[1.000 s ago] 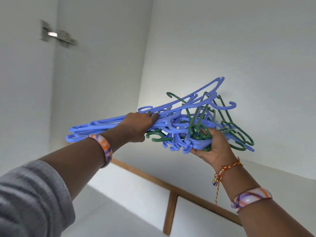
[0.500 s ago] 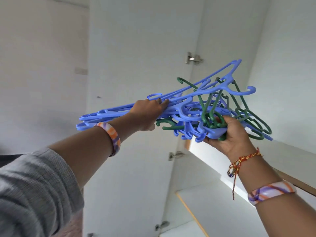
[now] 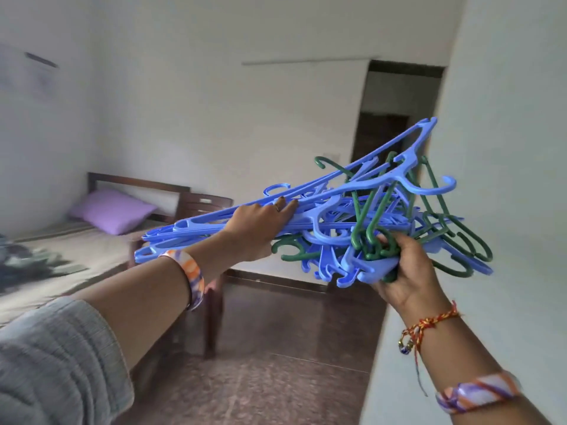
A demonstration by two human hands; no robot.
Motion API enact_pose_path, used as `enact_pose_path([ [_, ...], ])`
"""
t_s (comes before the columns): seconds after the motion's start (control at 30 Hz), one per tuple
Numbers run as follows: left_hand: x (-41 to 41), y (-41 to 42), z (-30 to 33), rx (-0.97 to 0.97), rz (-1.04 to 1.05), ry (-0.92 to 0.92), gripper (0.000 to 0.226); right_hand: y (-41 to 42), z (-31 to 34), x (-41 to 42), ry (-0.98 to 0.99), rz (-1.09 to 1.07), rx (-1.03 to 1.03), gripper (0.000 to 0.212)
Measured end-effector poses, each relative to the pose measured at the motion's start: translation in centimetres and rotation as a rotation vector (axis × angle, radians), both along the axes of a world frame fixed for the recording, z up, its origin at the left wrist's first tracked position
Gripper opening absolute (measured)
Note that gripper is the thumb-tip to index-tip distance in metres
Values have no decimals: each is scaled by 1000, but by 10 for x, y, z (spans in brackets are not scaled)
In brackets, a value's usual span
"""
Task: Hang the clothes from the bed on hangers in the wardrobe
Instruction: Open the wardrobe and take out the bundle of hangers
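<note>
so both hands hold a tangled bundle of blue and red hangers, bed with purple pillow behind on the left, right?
Not quite: the hangers are blue and green, not red, as the head view shows. Both the left hand and right hand hold them, and the bed with purple pillow is behind left.

Home bedroom, wooden bed (image 3: pixel 135 182) with purple pillow (image 3: pixel 113 210), plain walls, open doorway (image 3: pixel 399 118), tiled floor (image 3: pixel 276 378)

The view has been swung from the wardrobe interior to the room, bringing the bed (image 3: pixel 76 256), pillow (image 3: pixel 113 210) and doorway (image 3: pixel 395 118) into sight.
</note>
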State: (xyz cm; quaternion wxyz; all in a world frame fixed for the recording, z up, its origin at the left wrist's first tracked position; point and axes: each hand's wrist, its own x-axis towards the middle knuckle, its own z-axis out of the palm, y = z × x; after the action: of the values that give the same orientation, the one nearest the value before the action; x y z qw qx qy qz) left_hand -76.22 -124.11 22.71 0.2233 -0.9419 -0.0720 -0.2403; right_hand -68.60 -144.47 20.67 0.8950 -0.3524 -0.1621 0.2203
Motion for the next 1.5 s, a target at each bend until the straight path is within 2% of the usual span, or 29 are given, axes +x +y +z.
enact_pose_path([
  [0.1, -38, 103, -9, 18, 103, -3, 80, 109, -8, -20, 43, 113, 53, 55],
  [0.17, -65, 162, -10, 4, 159, 24, 84, 176, -10, -34, 61, 187, 48, 66],
  [0.27, -103, 235, -18, -31, 272, 56, 91, 266, -18, -50, 70, 303, 11, 65],
  [0.37, -137, 304, -37, -73, 385, 64, 84, 353, -31, -64, 95, 429, -26, 58],
  [0.5, -175, 405, -64, -117, 558, 100, 79, 481, -56, -81, 79, 579, -53, 61],
  [0.6, -197, 489, -82, -147, 688, 109, 80, 588, -80, -89, 41, 700, -111, 29],
  [0.63, -204, 518, -86, -164, 733, 118, 79, 624, -83, -93, 54, 727, -138, 41],
  [0.67, -212, 545, -92, -185, 777, 124, 77, 658, -86, -98, 73, 738, -178, 38],
  [0.7, -221, 572, -97, -206, 815, 120, 74, 690, -88, -104, 94, 735, -194, 26],
  [0.8, -253, 639, -115, -253, 918, 99, 73, 776, -98, -127, 145, 844, -244, 64],
  [0.83, -265, 659, -122, -275, 953, 99, 74, 799, -101, -137, 142, 876, -273, 69],
  [1.0, -320, 759, -151, -380, 1126, 107, 82, 932, -131, -187, 130, 1037, -336, 65],
  [1.17, -379, 883, -194, -481, 1187, 25, 84, 1071, -157, -243, 130, 1156, -399, 67],
  [1.5, -440, 1106, -248, -576, 1328, 134, 77, 1326, -206, -310, 189, 1225, -576, 65],
])
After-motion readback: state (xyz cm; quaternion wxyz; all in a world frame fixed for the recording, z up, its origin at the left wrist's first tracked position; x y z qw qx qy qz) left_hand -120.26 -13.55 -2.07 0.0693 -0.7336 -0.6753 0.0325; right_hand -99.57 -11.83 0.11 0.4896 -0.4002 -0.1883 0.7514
